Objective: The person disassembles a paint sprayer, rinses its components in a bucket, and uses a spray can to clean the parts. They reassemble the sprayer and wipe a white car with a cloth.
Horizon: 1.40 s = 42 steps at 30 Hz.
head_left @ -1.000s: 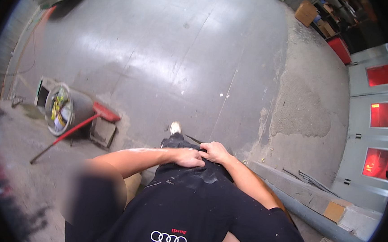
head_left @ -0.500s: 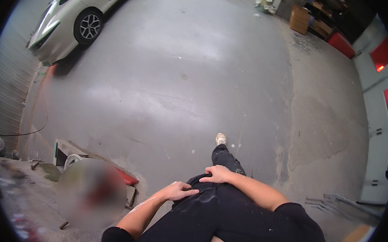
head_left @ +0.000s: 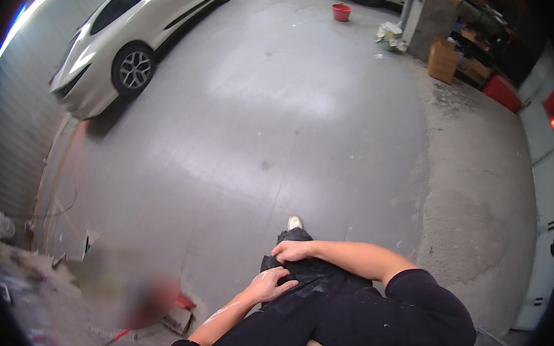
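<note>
Both my hands are at my waist, on the black cloth (head_left: 339,293) of my clothing. My right hand (head_left: 293,251) reaches across from the right, its fingers curled around a bunched edge of the cloth. Just below it and to the left, my left hand (head_left: 270,284) has its thumb and fingers bent into a fold. Pale smears mark my left forearm. Where the top ends and the trousers begin is hard to make out. A light shoe (head_left: 295,222) shows beyond my hands, on the grey floor (head_left: 258,165).
Parked at the far left is a white car (head_left: 137,18) beside a ribbed wall (head_left: 10,128). A red bucket (head_left: 341,12) stands far ahead, with a cardboard box (head_left: 443,60) to its right. Grey cabinets (head_left: 542,236) line the right. Clutter at the lower left is partly blurred.
The view has shifted, bringing more of the car and the whole red bucket into sight. My hands have come closer together on the cloth. A shoe still shows beyond them.
</note>
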Available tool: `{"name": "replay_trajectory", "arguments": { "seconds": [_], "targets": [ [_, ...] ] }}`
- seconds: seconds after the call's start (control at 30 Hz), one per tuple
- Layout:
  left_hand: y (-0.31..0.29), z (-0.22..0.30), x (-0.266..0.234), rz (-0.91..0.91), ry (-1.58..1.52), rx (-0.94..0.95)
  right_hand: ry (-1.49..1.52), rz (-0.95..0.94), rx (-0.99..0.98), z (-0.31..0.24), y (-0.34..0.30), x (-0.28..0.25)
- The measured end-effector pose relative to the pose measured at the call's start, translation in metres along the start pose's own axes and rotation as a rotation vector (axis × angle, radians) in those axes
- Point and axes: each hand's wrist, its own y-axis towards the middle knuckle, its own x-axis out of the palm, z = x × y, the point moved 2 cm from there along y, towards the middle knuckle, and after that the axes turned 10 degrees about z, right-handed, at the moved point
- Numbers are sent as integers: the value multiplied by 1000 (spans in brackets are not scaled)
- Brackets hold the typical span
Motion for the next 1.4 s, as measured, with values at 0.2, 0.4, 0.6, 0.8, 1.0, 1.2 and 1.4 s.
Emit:
{"name": "replay_trajectory", "arguments": {
  "seconds": [0.2,0.4,0.6,0.8,1.0,1.2,1.4],
  "targets": [
    [147,19,-31,-190,-30,-41,-616,393,86,3,21,-122],
    [237,37,-56,-502,-32,-74,-885,664,267,25,18,-210],
    [298,77,-61,-480,-212,1,-798,725,391,71,-8,-285],
    [345,99,-16,-419,-233,-78,-778,695,388,123,-65,-338],
    [364,148,9,-399,-348,-49,-897,704,419,131,-108,-382],
    [317,140,20,-431,-412,-300,-1007,814,417,130,-168,-428],
    [281,154,21,-411,-733,-381,-736,792,499,118,-171,-421]
  ]
}}
